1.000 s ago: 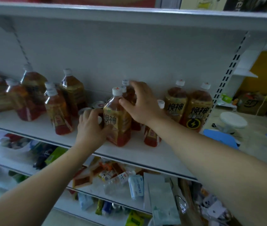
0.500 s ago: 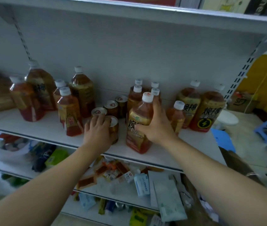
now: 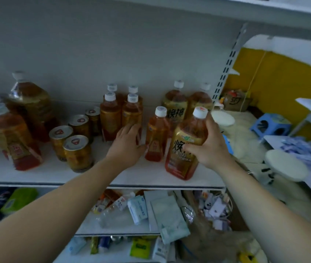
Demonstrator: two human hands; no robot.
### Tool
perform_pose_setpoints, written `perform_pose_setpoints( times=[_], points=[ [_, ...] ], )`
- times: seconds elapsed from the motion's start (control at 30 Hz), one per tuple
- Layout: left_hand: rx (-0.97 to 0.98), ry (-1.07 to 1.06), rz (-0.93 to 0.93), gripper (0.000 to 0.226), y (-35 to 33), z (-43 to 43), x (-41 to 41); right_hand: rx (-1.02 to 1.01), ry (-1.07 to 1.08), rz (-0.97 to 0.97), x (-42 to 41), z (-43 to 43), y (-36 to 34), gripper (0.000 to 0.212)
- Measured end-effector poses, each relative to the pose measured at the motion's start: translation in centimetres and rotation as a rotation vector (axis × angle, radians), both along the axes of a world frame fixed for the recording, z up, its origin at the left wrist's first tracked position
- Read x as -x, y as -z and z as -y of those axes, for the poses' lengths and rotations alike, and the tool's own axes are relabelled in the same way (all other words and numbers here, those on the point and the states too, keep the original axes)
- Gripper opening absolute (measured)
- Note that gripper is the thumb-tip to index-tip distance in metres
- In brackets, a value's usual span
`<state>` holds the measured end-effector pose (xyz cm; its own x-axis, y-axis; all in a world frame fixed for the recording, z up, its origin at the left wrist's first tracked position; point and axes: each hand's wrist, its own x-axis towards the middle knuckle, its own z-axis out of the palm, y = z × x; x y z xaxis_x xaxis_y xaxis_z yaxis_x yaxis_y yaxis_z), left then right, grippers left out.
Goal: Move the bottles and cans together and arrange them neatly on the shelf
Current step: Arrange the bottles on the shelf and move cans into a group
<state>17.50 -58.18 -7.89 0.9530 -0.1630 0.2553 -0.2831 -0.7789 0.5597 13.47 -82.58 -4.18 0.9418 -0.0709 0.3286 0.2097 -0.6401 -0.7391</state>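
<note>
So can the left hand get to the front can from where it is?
Probably yes. The left hand is open and holds nothing, and the front can stands just to its left with bare shelf between them.

Yellow wall (image 3: 283,78), blue stool (image 3: 270,124)

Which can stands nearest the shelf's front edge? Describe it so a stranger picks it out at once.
Start at the white shelf carrying the drinks and look left of the left hand, where four gold cans with silver tops cluster. The front can is the one closest to the shelf's edge; the other three stand farther back.
</note>
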Motion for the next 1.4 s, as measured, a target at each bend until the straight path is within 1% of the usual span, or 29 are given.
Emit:
perform_pose_setpoints(
  times=[0.07, 0.17, 0.23, 0.33, 0.4, 0.47, 0.53, 0.67, 0.77, 0.87, 0.97, 1.03, 1.13, 1.23, 1.4],
  points=[
    [0.112, -0.003, -0.059, 0.084, 0.2, 1.5, -0.5, -0.009, -0.027, -0.042, -1.3, 2.1, -0.4, 0.098],
    [0.252, 0.014, -0.165, 0.096, 0.6, 3.1, -1.2, 0.035, -0.065, -0.097, -3.6, 4.6, -0.9, 0.101],
    [0.338, 0.029, -0.237, 0.096, 1.3, 3.7, -1.5, 0.076, -0.089, -0.131, -5.2, 5.6, -1.2, 0.102],
    [0.44, 0.024, -0.319, 0.101, 2.4, 4.1, -1.7, 0.135, -0.085, -0.121, -7.4, 6.5, -1.5, 0.107],
    [0.466, -0.001, -0.329, 0.103, 2.9, 4.4, -2.0, 0.148, -0.097, -0.113, -8.6, 7.0, -1.6, 0.107],
    [0.491, -0.024, -0.323, 0.099, 3.0, 4.7, -2.3, 0.169, -0.102, -0.113, -9.2, 7.3, -1.4, 0.108],
    [0.516, -0.035, -0.301, 0.093, 3.2, 4.9, -2.2, 0.155, -0.023, -0.1, -9.0, 6.6, -0.4, 0.112],
    [0.591, -0.036, -0.251, 0.086, 3.8, 4.3, -1.2, -0.034, 0.189, 0.019, -8.1, 2.9, 1.7, 0.122],
    [0.592, -0.076, -0.219, 0.086, 4.2, 2.4, -0.3, -0.077, 0.281, 0.141, -8.3, 1.8, 2.4, 0.112],
    [0.566, -0.181, -0.17, 0.073, 3.8, 0.2, -0.4, -0.076, 0.3, 0.196, -8.6, 1.6, 3.0, 0.108],
    [0.484, -0.221, -0.158, 0.083, 3.1, -0.6, -1.1, -0.067, 0.309, 0.19, -8.7, 1.6, 3.1, 0.106],
    [0.414, -0.232, -0.129, 0.083, 2.9, -0.5, -1.0, -0.066, 0.303, 0.184, -8.7, 1.7, 3.1, 0.106],
    [0.413, -0.254, -0.101, 0.08, 3.2, -0.7, -0.6, -0.058, 0.288, 0.173, -8.5, 1.8, 3.1, 0.107],
    [0.426, -0.218, -0.099, 0.079, 2.7, -0.8, -0.6, -0.058, 0.277, 0.16, -8.5, 1.9, 3.0, 0.107],
    [0.319, -0.2, -0.115, 0.085, 1.1, -1.4, 0.4, -0.046, 0.275, 0.137, -8.2, 2.0, 2.7, 0.108]
  ],
)
